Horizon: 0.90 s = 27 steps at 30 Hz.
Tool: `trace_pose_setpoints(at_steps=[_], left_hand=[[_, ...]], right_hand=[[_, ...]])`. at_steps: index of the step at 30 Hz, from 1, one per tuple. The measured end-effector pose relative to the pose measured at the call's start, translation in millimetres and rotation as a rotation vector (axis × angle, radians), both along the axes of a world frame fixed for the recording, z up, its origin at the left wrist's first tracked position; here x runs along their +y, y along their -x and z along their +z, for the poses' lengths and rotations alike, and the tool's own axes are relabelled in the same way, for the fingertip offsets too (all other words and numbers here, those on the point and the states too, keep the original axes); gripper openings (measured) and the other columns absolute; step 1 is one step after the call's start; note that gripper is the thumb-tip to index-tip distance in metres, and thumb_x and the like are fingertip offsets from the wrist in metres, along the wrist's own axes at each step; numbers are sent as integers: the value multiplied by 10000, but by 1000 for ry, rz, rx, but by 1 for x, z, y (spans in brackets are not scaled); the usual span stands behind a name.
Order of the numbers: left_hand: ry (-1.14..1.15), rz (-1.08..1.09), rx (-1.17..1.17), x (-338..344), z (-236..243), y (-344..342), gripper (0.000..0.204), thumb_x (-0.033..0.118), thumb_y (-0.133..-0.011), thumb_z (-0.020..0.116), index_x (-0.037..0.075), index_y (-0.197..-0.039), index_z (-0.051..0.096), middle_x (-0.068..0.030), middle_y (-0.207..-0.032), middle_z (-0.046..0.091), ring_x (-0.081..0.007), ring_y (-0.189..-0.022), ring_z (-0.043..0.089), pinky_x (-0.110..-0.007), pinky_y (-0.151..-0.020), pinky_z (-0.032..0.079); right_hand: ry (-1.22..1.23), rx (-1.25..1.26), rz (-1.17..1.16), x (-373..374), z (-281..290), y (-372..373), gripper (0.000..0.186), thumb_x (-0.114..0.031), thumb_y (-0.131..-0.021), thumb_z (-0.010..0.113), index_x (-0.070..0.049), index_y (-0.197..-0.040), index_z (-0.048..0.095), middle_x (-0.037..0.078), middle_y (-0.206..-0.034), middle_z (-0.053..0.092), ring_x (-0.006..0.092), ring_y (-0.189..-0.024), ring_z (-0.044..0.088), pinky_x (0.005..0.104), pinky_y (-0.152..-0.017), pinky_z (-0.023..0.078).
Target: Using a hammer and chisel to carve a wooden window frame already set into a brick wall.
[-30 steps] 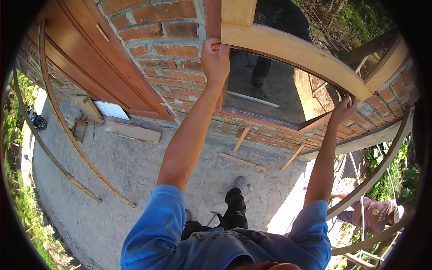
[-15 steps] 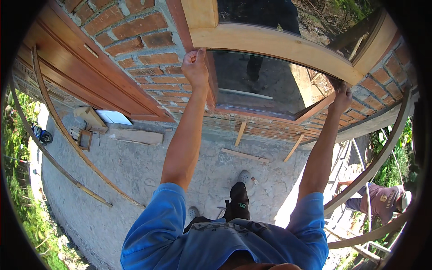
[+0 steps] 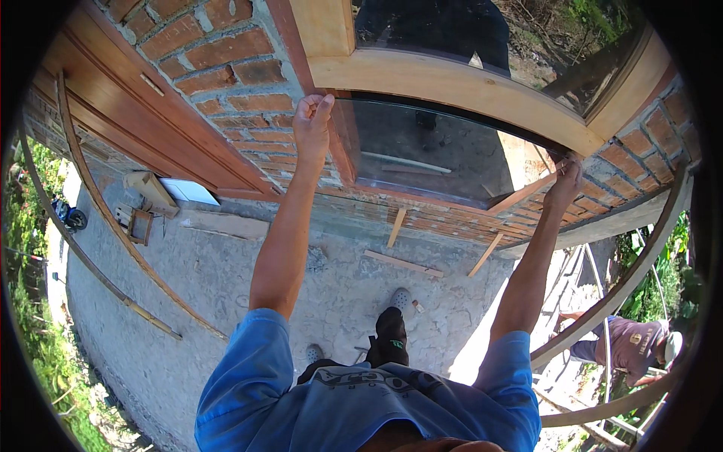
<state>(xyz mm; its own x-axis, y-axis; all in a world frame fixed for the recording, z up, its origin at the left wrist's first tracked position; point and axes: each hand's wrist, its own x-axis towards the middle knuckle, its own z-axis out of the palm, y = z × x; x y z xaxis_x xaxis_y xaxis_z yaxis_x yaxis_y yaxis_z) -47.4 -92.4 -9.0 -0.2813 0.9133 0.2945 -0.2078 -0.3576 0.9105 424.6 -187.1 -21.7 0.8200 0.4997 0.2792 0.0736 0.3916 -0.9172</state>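
A glass pane sits in the reddish wooden window frame, just below a curved pale wooden rail. My left hand pinches the pane's upper left corner, thumb and fingers pressed together at the edge. My right hand grips the upper right corner, its fingertips partly hidden at the dark gap under the rail. A dark strip shows between the glass top and the rail. Above the rail is more dark, reflective glazing.
A brick wall, wooden door, boards and scraps on the concrete floor. Curved strips arc at left, another at right. A co-worker bends at lower right; a wheeled object stands at far left.
Both hands have moved slightly down and left in the view, still at the pane's corners. The dark gap along the glass's top edge looks wider. The whole view has shifted a little.
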Motion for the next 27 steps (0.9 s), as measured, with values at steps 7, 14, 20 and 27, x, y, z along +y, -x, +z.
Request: trace_pose_setpoints(at_steps=[7,14,20,27], left_hand=[[-25,-12,166,-7,-5,-3,226,223,-911,724,30,-970,622,31,-874,616,-39,-821,529,-192,-740,412],[13,-84,104,2,-7,0,201,230,-921,708,58,-981,623,43,-857,587,-56,-804,501,-226,-773,398],[-53,-66,29,-7,-15,-2,143,145,-910,702,58,-977,611,30,-899,603,-52,-829,506,-211,-778,405],[-28,-22,98,-39,4,9,181,137,-893,718,43,-1016,626,21,-901,614,-62,-830,529,-217,-784,421]], right_hand=[[14,-107,-12,-1,-3,26,374,-320,-1010,527,37,-1071,619,98,-997,682,169,-925,625,311,-880,462],[93,-91,55,2,3,24,513,-430,-1028,466,41,-1199,574,137,-1097,676,207,-991,626,335,-930,448],[1,-6,48,-10,-7,25,515,-467,-1013,488,17,-1168,573,102,-1060,665,167,-992,597,312,-915,449],[-111,134,-50,-40,7,26,459,-440,-976,580,15,-1038,580,103,-996,611,192,-976,564,345,-894,442]])
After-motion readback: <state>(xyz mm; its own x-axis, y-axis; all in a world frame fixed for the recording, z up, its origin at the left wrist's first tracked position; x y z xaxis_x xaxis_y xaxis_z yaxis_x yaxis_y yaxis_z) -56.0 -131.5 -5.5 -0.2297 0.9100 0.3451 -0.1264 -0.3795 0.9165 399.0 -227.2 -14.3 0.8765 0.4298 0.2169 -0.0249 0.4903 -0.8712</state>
